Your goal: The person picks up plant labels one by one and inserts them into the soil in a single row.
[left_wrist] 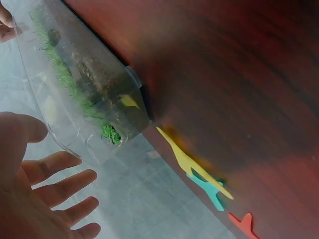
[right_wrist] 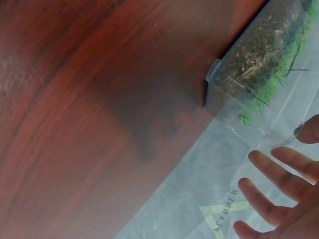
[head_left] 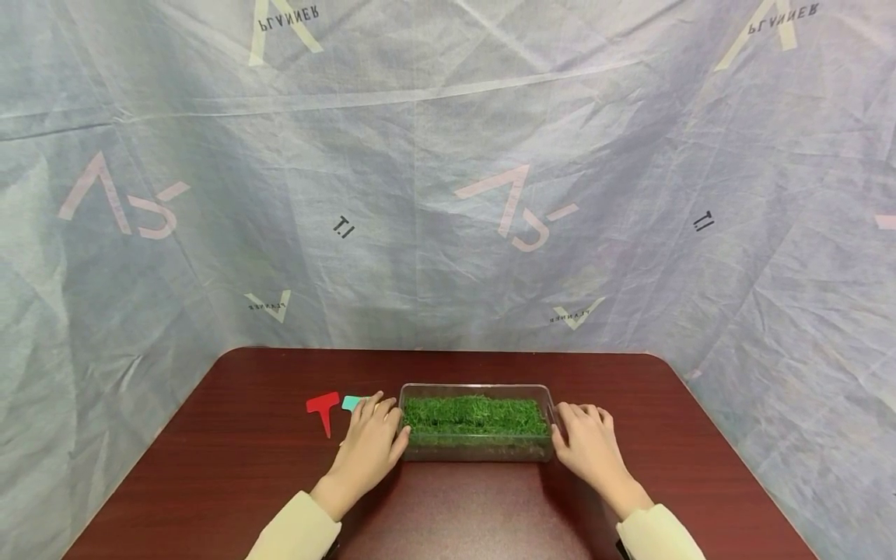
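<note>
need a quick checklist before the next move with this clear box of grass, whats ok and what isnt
1. Left hand at the left end of the clear box: ok.
2. Right hand at the right end: ok.
3. Firm grip at both ends: cannot tell; pressure does not show.
4. Grass inside the box: ok.
5. Red marker clear of the box: ok, apart from it on the table.
6. Yellow marker and teal marker separate: cannot tell; they overlap in the left wrist view.
</note>
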Action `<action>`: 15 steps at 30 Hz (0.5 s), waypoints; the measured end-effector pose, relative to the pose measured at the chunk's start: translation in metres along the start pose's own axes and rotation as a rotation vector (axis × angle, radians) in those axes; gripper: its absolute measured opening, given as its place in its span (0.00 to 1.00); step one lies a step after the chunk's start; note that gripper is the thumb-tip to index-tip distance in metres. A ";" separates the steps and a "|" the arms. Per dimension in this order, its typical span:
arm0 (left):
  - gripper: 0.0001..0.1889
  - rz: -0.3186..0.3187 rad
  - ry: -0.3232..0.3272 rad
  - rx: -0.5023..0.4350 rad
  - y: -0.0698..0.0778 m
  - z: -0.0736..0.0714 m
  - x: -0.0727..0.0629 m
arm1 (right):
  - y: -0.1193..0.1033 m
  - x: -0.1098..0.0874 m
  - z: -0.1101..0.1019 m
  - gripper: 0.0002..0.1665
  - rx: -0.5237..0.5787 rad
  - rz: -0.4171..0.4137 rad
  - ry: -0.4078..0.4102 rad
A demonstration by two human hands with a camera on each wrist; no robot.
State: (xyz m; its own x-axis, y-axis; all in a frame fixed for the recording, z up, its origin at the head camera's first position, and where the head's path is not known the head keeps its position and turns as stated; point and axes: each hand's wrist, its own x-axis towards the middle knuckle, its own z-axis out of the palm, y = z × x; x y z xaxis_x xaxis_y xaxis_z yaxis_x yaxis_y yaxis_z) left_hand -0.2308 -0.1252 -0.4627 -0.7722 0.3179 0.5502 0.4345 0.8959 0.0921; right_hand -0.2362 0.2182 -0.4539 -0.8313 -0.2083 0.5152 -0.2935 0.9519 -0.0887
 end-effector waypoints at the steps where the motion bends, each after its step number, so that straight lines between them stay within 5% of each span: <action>1: 0.11 0.001 -0.001 0.002 0.001 -0.001 -0.001 | 0.000 -0.001 -0.001 0.09 0.000 -0.001 0.000; 15: 0.08 0.008 -0.049 -0.030 0.006 -0.013 -0.011 | -0.001 -0.014 -0.009 0.09 0.022 -0.021 0.001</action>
State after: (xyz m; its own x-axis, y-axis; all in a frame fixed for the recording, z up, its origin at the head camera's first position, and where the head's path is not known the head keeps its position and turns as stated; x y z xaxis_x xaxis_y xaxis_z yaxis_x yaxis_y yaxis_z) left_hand -0.2140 -0.1275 -0.4578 -0.7901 0.3403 0.5099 0.4539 0.8838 0.1134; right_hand -0.2201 0.2221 -0.4528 -0.8244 -0.2279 0.5181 -0.3210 0.9422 -0.0963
